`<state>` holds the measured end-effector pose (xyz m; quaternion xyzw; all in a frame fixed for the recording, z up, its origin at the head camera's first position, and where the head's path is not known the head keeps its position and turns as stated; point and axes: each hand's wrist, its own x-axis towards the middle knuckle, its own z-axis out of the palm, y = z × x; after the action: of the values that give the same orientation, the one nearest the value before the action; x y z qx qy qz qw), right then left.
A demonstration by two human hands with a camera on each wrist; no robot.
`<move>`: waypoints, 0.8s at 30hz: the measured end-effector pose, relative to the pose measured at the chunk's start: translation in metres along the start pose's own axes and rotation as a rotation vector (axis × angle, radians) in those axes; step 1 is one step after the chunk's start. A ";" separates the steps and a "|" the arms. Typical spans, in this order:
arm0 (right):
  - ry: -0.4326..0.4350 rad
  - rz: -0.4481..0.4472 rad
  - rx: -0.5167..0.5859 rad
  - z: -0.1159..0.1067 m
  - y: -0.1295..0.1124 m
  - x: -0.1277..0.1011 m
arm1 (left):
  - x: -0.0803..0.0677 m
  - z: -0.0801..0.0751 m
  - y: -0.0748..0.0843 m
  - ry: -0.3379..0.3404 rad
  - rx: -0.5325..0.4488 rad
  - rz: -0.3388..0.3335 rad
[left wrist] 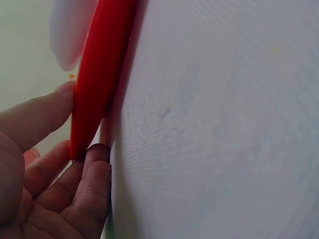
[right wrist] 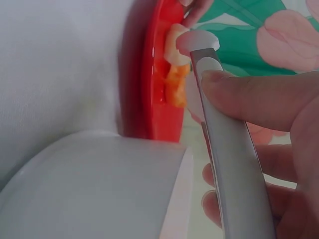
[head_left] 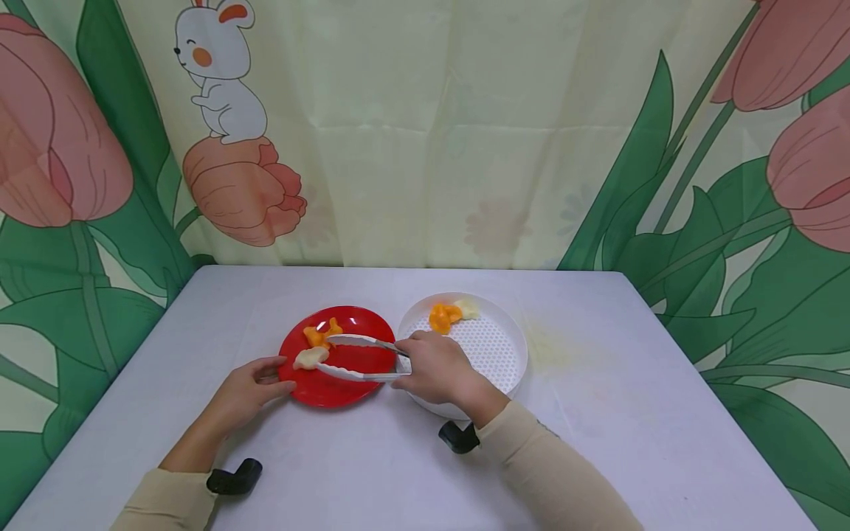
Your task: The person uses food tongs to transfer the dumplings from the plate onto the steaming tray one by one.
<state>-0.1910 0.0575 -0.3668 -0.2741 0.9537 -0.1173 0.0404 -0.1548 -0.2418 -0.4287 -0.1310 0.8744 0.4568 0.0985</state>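
My left hand (head_left: 249,394) pinches the left rim of a shallow red plate (head_left: 332,396), thumb on the upper side and fingers at the edge, as the left wrist view shows. My right hand (head_left: 438,365) grips metal tongs (right wrist: 234,164) with whitish tips, its thumb along one arm. The tongs' arms stand apart over the plate, tips pointing left. On the plate lie a lumpy orange piece (head_left: 316,338) and a cream-coloured piece (head_left: 310,358). The lower tip is right at the cream piece, the upper one close to the orange piece.
A round white plate (head_left: 498,354) with a patterned bottom stands right of the red plate, partly under my right forearm. Near its far rim lie orange pieces (head_left: 440,318) and a pale piece (head_left: 467,307). Behind the white table (head_left: 631,413) hangs a tulip-print curtain (head_left: 412,147).
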 end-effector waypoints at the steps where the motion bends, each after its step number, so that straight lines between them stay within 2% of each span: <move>1: -0.004 0.001 0.004 0.000 -0.001 0.001 | 0.000 0.000 0.000 0.001 -0.001 0.000; 11: -0.033 -0.017 0.000 0.004 -0.012 0.007 | 0.001 -0.001 -0.001 -0.004 0.004 0.016; 24: -0.015 -0.019 0.026 0.000 -0.007 0.001 | 0.001 -0.001 -0.002 -0.004 0.010 0.026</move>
<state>-0.1882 0.0511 -0.3647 -0.2833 0.9491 -0.1281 0.0502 -0.1551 -0.2438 -0.4302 -0.1182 0.8780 0.4540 0.0951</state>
